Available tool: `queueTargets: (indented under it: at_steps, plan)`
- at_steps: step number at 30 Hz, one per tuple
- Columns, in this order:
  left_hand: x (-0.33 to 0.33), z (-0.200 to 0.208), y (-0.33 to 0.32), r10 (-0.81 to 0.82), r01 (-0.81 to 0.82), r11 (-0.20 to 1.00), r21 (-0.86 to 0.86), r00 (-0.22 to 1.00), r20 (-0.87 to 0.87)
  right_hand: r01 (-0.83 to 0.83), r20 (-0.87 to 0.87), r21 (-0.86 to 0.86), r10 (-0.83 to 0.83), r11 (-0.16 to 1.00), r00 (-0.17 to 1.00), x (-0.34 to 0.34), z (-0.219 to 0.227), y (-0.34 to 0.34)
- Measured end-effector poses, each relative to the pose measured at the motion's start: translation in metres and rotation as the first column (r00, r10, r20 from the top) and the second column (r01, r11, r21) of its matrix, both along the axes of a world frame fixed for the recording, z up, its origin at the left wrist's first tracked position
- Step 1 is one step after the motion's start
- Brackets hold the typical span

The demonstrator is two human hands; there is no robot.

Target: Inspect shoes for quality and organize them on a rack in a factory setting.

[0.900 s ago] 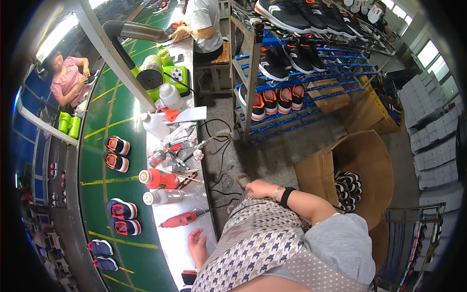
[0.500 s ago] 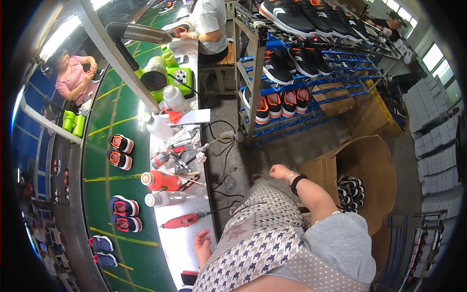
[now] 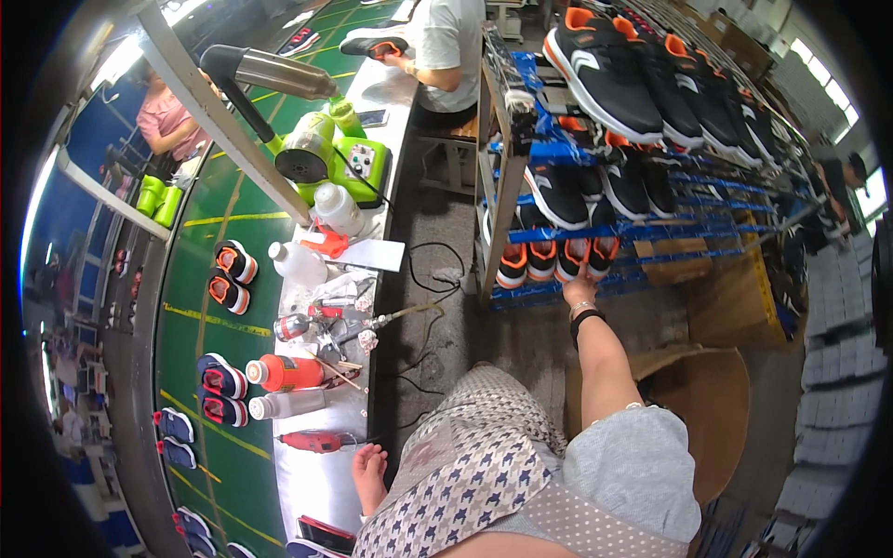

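I had the right hand extended, its fingers touching an orange-and-black shoe on the lower shelf of the blue rack; grip closure was indeterminate. The left hand rested open on the tabletop, near a red tool. Judged step: reaching; closing on the shoe should follow.

From my remote seat, the workbench runs down the left, with the conveyor belt on its far left carrying pairs of shoes. On the bench, bottles lie ahead of my left hand, which rests on the bench edge just right of a power tool. A machine stands at the bench's far end. To the right, the shoe rack holds rows of sneakers; my right hand reaches the small shoes on its lowest shelf. A cardboard box sits right of my arm.
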State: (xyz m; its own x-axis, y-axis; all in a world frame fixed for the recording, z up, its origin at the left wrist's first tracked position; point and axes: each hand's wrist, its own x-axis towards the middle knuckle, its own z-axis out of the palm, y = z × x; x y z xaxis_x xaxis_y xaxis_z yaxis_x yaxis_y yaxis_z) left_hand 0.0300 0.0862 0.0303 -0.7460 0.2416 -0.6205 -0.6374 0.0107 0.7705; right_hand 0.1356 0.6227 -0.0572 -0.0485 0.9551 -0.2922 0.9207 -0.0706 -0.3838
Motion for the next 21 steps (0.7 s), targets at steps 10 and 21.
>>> queueTargets:
  at_steps: [10, 21]
  plan:
    - [0.032, -0.006, 0.000, 0.114, -0.104, 0.967, -0.234, 0.993, 0.031, -0.053, 0.048, -0.147, 0.061, 0.988, 0.997, -0.018, -0.077, 0.079]
    - [-0.017, 0.009, 0.035, -0.148, 0.147, 0.958, -0.247, 0.989, 0.015, -0.015, -0.285, 0.072, 0.035, 0.997, 0.958, 0.055, -0.037, 0.011]
